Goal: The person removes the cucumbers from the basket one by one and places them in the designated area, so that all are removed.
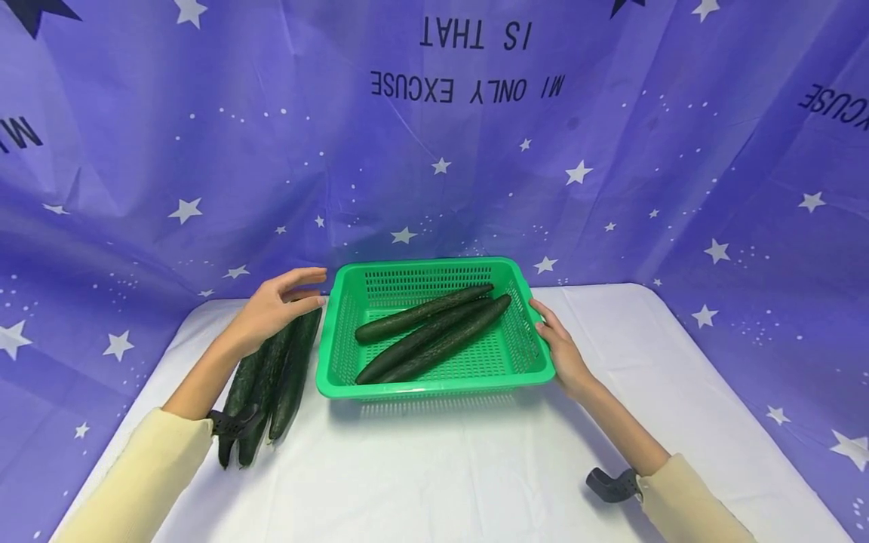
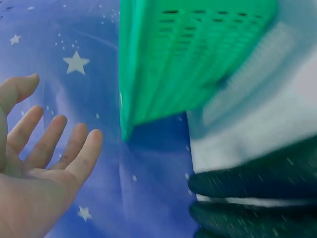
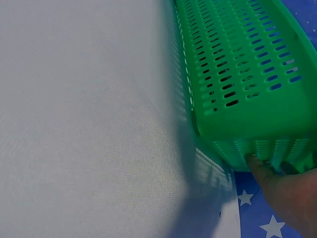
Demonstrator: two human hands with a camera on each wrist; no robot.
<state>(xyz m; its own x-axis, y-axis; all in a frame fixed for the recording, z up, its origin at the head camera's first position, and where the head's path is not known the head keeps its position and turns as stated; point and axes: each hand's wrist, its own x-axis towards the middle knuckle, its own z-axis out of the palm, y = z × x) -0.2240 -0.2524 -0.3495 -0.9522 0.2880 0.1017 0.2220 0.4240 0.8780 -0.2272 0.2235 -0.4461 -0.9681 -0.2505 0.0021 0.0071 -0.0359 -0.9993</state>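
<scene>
A green plastic basket (image 1: 434, 390) is at the middle of the table, with three dark green cucumbers (image 1: 434, 335) lying slantwise in it. My right hand (image 1: 566, 358) grips the basket's right end by the rim; in the right wrist view its thumb (image 3: 260, 168) lies against the outer wall. Just off the basket's left end is my left hand (image 1: 274, 305), apart from the rim, its fingers (image 2: 81, 153) extended and nothing held. Beneath the left forearm, more cucumbers (image 1: 288, 385) lie side by side on the table, partly hidden by the hand and wrist.
A white cloth (image 1: 421, 467) covers the table. Purple curtains (image 1: 434, 204) with stars and lettering hang behind it and along both sides. Dark straps (image 1: 234, 424) sit on both wrists. The basket stands near the table's back edge.
</scene>
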